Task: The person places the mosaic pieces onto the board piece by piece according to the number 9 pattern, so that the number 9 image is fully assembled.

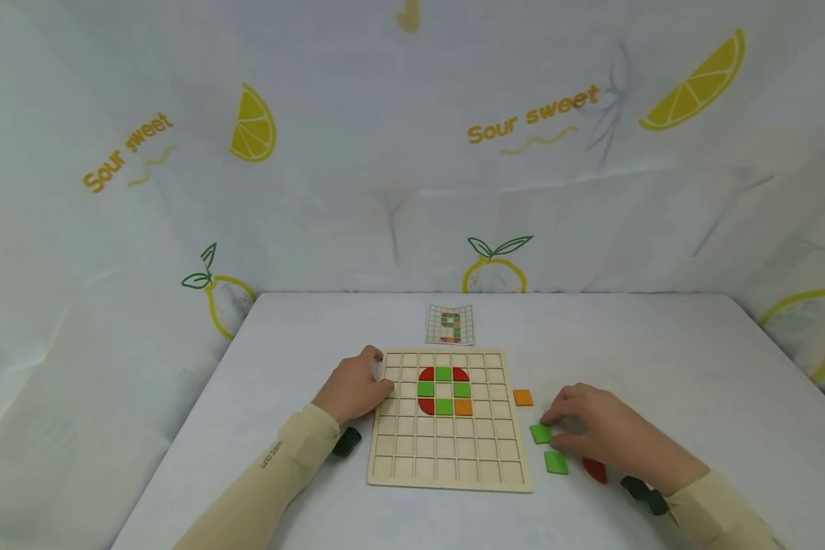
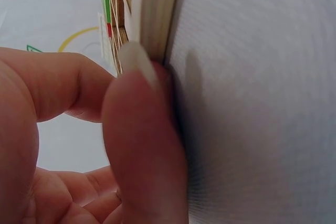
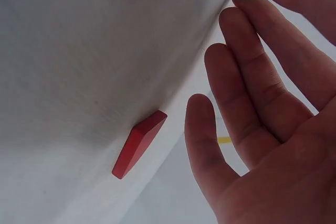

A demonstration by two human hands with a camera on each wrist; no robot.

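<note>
Here's the right hand (image 1: pixel 601 429) low over the white tabletop (image 1: pixel 213 473), index fingertip right at a flat green square tile (image 1: pixel 539 435), thumb close beside it; whether that grip is truly pinching, I cannot tell, because the thumb's end runs out of the right wrist view. The tile lies just left of this grip, between it and the pale wooden grid board (image 1: pixel 447 462), and being square it offers no long axis. The right hand is plainly the nearer one! Across at the board's far-left edge, the left hand (image 1: pixel 353 388) holds on, thumb and forefinger curled at the rim. A second green square tile (image 1: pixel 556 462) lies on the near side of the right grip, an orange square tile (image 1: pixel 522 397) beyond it, by the board. And the right wrist view shows two loose red pieces (image 3: pixel 139 145), where the head view shows only one.
</note>
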